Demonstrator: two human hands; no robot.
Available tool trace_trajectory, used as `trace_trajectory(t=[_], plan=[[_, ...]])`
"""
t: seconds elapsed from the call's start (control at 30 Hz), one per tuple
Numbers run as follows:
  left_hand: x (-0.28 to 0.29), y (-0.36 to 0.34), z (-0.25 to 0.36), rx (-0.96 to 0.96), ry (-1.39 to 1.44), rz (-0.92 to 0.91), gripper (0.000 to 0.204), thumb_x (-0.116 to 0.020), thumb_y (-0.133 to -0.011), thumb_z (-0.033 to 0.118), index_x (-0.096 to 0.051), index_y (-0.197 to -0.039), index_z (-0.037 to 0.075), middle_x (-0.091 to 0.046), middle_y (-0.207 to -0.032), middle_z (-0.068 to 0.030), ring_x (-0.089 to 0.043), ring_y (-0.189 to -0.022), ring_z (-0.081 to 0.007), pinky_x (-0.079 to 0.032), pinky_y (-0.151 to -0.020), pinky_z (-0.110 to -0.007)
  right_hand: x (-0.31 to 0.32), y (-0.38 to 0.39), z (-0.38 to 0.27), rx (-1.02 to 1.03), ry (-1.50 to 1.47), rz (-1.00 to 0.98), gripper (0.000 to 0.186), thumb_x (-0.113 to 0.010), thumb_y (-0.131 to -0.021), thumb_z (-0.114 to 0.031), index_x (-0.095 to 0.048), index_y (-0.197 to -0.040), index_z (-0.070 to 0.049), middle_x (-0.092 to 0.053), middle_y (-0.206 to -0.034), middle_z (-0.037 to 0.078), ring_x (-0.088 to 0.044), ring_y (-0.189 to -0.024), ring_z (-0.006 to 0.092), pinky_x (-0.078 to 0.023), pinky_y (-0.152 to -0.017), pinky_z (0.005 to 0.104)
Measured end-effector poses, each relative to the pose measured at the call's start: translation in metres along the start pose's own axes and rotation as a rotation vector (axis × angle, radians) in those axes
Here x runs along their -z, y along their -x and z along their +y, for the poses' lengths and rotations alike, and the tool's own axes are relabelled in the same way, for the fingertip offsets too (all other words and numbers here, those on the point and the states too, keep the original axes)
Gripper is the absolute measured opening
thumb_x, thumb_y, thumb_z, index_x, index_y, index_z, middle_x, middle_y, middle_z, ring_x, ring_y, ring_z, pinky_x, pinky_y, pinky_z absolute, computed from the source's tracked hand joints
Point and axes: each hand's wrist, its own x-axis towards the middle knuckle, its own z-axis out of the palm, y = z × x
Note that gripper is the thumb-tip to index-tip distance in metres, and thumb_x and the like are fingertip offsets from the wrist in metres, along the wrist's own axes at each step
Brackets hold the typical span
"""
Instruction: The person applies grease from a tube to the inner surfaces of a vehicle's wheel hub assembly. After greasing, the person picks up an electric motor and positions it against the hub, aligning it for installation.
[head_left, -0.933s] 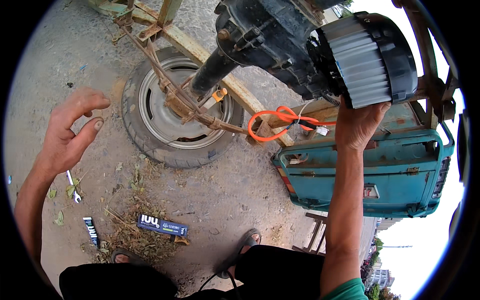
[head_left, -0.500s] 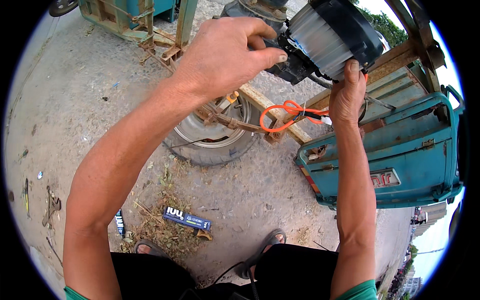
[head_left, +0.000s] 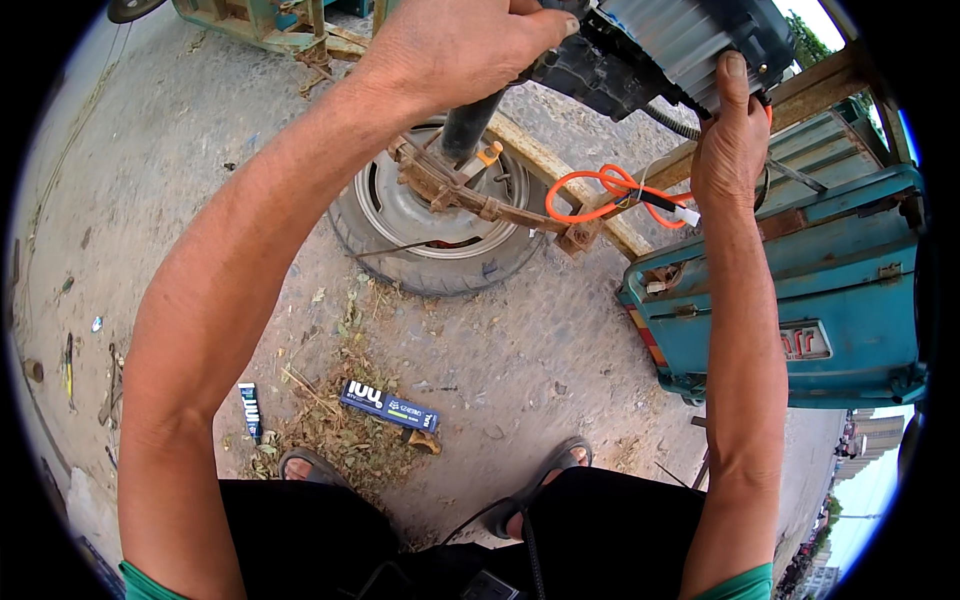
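At the top of the view is an electric motor [head_left: 668, 45] with a finned silver body and black end parts. My right hand [head_left: 735, 150] grips its lower right side, thumb on the fins and fingers hidden beneath. My left hand [head_left: 465, 50] reaches to the motor's left end. Its thumb tip lies by the black housing [head_left: 595, 75], while the upper edge cuts off its curled fingers, so what they pinch does not show. A looped orange cable [head_left: 585, 215] with a white connector hangs below the motor, left of my right wrist.
A wheel [head_left: 440, 245] and rusty frame beam [head_left: 555, 175] lie beyond my hands. To the right stands a teal metal body panel [head_left: 760, 355]. A blue box [head_left: 390, 405] and a tube [head_left: 250, 412] lie by dry leaves near my feet. Tools [head_left: 110, 385] lie far left.
In the view, the motor and both hands have shifted up and right; the wheel, box and panel have shifted too, as the head view moved. My right hand keeps its hold.
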Motion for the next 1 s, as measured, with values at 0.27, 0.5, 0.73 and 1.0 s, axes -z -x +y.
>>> trace_trajectory(t=[0.27,0.5,0.73,1.0], plan=[[-0.015,-0.015,-0.025,-0.092,0.107,-0.022,0.026,-0.063,-0.098,0.011,-0.07,-0.117,-0.005,-0.075,-0.09,-0.0122,-0.069,-0.079,-0.0152,-0.055,-0.072,-0.031,0.009,-0.006,0.014,-0.01,0.125,0.008,0.083,-0.074,-0.082,-0.074,-0.067,-0.108,0.005,-0.057,-0.088,0.003,-0.048,-0.079,0.0118,-0.039,-0.072,0.0308],[-0.018,-0.011,-0.019,-0.089,0.039,-0.001,0.024,-0.061,-0.099,0.01,-0.071,-0.115,-0.005,-0.074,-0.088,-0.012,-0.068,-0.077,-0.016,-0.055,-0.07,-0.03,0.01,0.004,0.008,0.006,0.289,0.009,0.093,-0.069,-0.081,-0.08,-0.067,-0.113,0.008,-0.059,-0.091,0.007,-0.051,-0.085,0.0159,-0.04,-0.079,0.0324],[-0.015,-0.008,-0.022,-0.085,0.105,-0.054,0.024,-0.061,-0.1,0.01,-0.071,-0.114,-0.006,-0.074,-0.087,-0.0101,-0.067,-0.074,-0.0142,-0.054,-0.068,-0.029,0.01,0.005,0.013,0.011,0.249,0.009,0.091,-0.067,-0.084,-0.077,-0.063,-0.119,0.007,-0.058,-0.099,0.008,-0.051,-0.092,0.0177,-0.039,-0.084,0.0339],[-0.016,-0.014,-0.034,-0.093,0.109,-0.068,0.026,-0.06,-0.1,0.01,-0.07,-0.117,-0.006,-0.075,-0.09,-0.0104,-0.067,-0.075,-0.014,-0.055,-0.069,-0.029,0.011,0.005,0.012,0.014,0.233,-0.004,0.089,-0.065,-0.086,-0.073,-0.059,-0.125,0.006,-0.056,-0.109,0.01,-0.05,-0.101,0.0196,-0.038,-0.09,0.0356]])
